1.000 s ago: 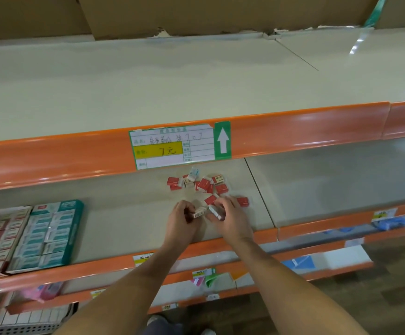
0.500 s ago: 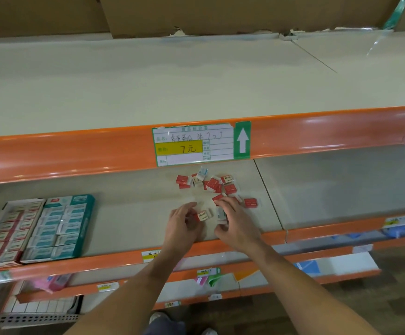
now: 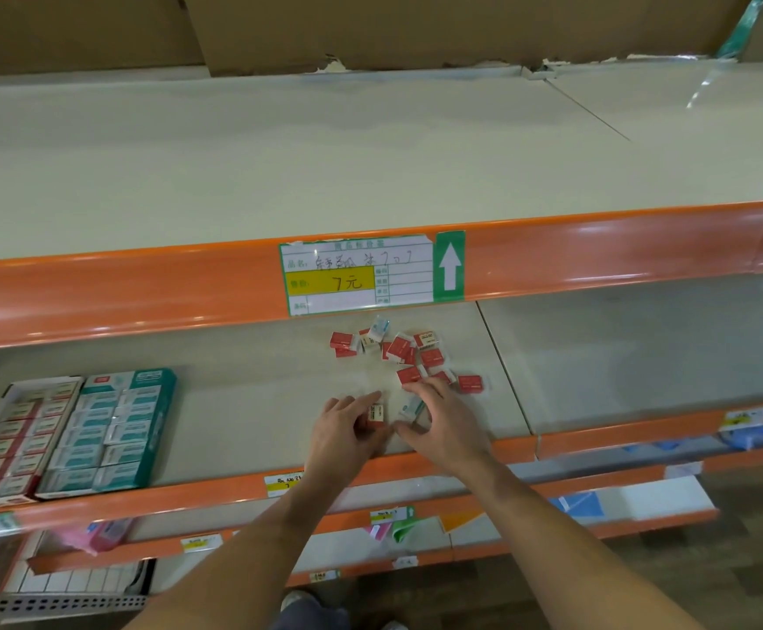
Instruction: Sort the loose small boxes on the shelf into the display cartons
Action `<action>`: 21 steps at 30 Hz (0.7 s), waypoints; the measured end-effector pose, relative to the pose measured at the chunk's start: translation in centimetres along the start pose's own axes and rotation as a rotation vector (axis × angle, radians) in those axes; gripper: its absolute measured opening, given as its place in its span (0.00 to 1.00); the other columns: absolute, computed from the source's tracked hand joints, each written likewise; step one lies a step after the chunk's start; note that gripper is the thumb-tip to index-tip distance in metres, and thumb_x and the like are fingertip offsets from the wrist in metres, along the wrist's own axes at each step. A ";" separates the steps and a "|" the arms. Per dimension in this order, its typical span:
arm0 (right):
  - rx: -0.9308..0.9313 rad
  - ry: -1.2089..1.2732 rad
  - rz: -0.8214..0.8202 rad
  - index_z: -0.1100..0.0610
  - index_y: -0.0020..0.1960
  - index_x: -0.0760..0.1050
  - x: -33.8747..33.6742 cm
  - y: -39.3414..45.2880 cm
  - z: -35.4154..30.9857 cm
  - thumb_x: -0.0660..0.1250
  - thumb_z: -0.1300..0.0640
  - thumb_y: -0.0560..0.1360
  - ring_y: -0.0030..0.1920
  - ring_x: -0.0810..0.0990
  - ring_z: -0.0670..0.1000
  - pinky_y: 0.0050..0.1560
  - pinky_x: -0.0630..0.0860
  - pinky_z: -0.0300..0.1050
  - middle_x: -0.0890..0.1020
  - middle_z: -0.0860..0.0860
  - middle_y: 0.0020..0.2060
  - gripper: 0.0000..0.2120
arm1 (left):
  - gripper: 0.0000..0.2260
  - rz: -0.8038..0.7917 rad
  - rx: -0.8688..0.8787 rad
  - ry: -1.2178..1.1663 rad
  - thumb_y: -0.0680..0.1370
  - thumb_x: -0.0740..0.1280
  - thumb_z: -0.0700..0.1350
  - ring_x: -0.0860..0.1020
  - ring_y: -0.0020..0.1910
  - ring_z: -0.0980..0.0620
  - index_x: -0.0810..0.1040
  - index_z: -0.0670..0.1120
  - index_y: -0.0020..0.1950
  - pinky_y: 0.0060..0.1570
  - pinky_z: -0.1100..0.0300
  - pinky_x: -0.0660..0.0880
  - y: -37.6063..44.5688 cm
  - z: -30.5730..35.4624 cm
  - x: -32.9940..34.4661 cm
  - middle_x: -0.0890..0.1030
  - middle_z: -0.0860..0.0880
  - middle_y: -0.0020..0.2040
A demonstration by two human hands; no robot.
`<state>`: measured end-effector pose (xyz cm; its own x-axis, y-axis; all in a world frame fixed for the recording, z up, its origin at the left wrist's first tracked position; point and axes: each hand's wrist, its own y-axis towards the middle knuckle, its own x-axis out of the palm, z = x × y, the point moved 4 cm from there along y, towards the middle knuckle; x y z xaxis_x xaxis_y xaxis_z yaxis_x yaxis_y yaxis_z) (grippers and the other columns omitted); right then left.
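Several loose small boxes (image 3: 404, 352), mostly red with a few teal-and-white ones, lie scattered on the middle shelf (image 3: 256, 402) below the price label. My left hand (image 3: 345, 431) pinches a small red-and-white box (image 3: 376, 413) between forefinger and thumb. Right beside it, my right hand (image 3: 445, 425) pinches a small teal-and-white box (image 3: 411, 409). Both hands hover just in front of the pile, near the shelf's front edge. At the shelf's left end stand a teal display carton (image 3: 111, 431) and a red-and-white display carton (image 3: 11, 443), both filled with rows of small boxes.
An orange rail with a price label (image 3: 356, 275) overhangs the pile from the shelf above (image 3: 370, 152). An orange lip (image 3: 234, 486) borders the shelf front. Lower shelves hold pink (image 3: 106, 534) and blue packets (image 3: 757, 436). Torn cardboard (image 3: 416, 34) lines the back.
Both hands have stayed close together in front of the pile, each still pinching its box, and have spread slightly apart. My view has shifted a little to the left.
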<state>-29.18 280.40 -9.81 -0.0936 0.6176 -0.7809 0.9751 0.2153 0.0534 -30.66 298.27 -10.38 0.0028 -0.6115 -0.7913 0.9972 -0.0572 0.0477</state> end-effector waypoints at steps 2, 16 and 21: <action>-0.022 -0.003 -0.065 0.49 0.70 0.70 0.0 0.0 -0.1 0.70 0.46 0.72 0.61 0.70 0.42 0.61 0.75 0.40 0.68 0.42 0.63 0.27 | 0.24 0.031 -0.010 0.002 0.74 0.69 0.62 0.68 0.53 0.56 0.75 0.54 0.67 0.50 0.61 0.70 0.1 -0.1 0.0 0.78 0.56 0.53; -0.002 -0.014 0.064 0.48 0.59 0.79 -0.1 -0.2 0.3 0.62 0.41 0.80 0.51 0.77 0.43 0.48 0.74 0.36 0.77 0.43 0.53 0.15 | 0.36 -0.046 -0.140 -0.224 0.65 0.75 0.64 0.66 0.61 0.54 0.70 0.54 0.70 0.61 0.58 0.68 0.8 -1.2 -1.0 0.71 0.58 0.61; 0.004 -0.012 0.091 0.48 0.60 0.76 -0.1 -0.2 0.0 0.59 0.44 0.82 0.53 0.79 0.44 0.45 0.75 0.36 0.78 0.44 0.55 0.13 | 0.21 -0.075 -0.012 -0.210 0.71 0.76 0.45 0.72 0.60 0.54 0.78 0.51 0.63 0.61 0.57 0.74 0.8 -2.7 -1.7 0.73 0.58 0.59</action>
<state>-29.33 280.28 -9.72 -0.0019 0.6256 -0.7801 0.9803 0.1553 0.1222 -29.71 301.35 -10.63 -0.0862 -0.7567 -0.6480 0.9948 -0.1005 -0.0151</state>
